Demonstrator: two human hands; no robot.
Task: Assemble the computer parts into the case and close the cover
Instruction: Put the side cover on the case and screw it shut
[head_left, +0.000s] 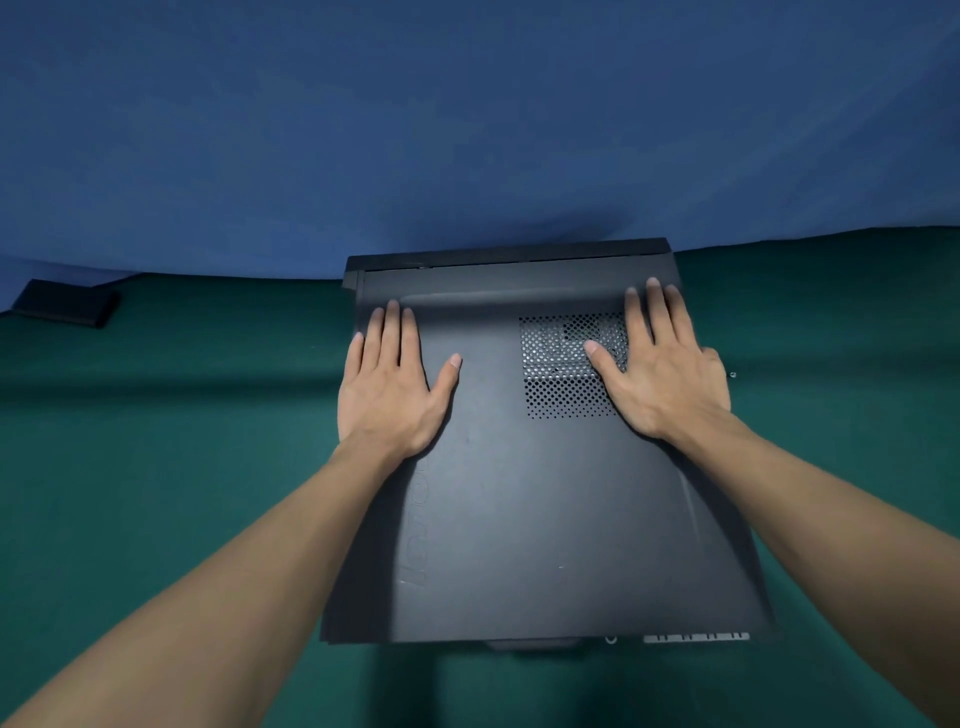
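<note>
A black computer case (506, 257) lies on its side on the green table, its front end toward the blue backdrop. Its dark side cover (519, 509) lies flat on top, with a perforated vent patch (558, 384) at the far right. My left hand (389, 384) rests flat on the cover's far left part, fingers straight. My right hand (662, 364) presses flat on the far right, its thumb lying on the vent. The parts inside the case are hidden under the cover.
A small flat black object (65, 309) lies at the table's far left edge. A tiny screw-like speck (732, 374) sits on the green cloth (182, 441) right of the case. A blue backdrop (467, 130) rises behind the table.
</note>
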